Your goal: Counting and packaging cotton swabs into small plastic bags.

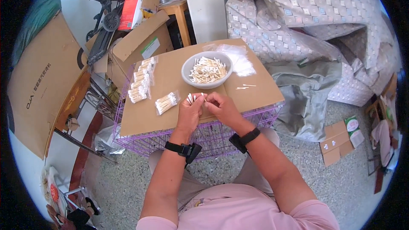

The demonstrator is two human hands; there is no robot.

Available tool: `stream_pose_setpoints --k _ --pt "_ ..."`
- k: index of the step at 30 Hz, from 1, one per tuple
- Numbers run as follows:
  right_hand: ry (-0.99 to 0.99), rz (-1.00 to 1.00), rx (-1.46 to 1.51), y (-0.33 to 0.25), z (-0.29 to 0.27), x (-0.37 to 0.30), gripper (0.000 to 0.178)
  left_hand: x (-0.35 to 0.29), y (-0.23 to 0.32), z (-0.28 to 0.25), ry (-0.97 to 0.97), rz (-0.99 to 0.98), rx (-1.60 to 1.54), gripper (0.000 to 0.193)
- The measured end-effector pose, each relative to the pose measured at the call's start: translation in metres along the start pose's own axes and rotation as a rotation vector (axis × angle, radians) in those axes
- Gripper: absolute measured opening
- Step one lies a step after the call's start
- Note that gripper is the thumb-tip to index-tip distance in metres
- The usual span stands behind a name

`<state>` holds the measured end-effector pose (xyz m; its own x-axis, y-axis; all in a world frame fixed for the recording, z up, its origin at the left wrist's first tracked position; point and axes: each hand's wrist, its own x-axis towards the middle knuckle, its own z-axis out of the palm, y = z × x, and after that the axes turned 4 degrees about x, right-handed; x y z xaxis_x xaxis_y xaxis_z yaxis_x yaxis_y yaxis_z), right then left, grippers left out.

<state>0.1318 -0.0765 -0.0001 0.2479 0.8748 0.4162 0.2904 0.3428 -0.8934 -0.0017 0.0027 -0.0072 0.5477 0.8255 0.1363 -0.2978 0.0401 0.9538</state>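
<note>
My left hand (190,111) is closed around a small bunch of cotton swabs (191,98), their white tips poking out above the fingers. Close beside it, my right hand (219,107) pinches a single cotton swab (204,98) between thumb and fingertips. Just beyond both hands stands a grey bowl (186,75) heaped with loose cotton swabs (208,70). A clear bag packed with swabs (166,102) lies left of my left hand. Farther left, several more filled bags (142,81) lie in an overlapping row.
A flat cardboard sheet (159,74) covers a purple wire cage (147,145). Empty clear bags (238,59) lie behind the bowl, and a few loose swabs (243,87) rest at the right. Cardboard boxes (136,49) stand at the left; draped patterned fabric (298,12) fills the back right.
</note>
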Motion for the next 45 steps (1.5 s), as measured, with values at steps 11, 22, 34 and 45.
stream_pose_setpoints --k 11,22,34,45 --pt "-0.023 0.048 -0.015 -0.001 -0.003 -0.001 0.016 -0.002 0.005 0.005 0.002 0.010 -0.046 0.014" --pt "-0.036 0.069 0.008 -0.001 -0.003 -0.002 0.016 -0.004 0.007 0.007 0.022 0.014 -0.072 0.014" --pt "-0.012 0.032 -0.005 -0.002 -0.007 0.000 0.015 -0.001 0.004 0.006 -0.024 0.007 -0.073 0.016" --pt "-0.024 -0.032 0.017 0.001 -0.001 0.001 0.016 -0.001 0.007 0.006 0.025 0.015 0.015 0.011"
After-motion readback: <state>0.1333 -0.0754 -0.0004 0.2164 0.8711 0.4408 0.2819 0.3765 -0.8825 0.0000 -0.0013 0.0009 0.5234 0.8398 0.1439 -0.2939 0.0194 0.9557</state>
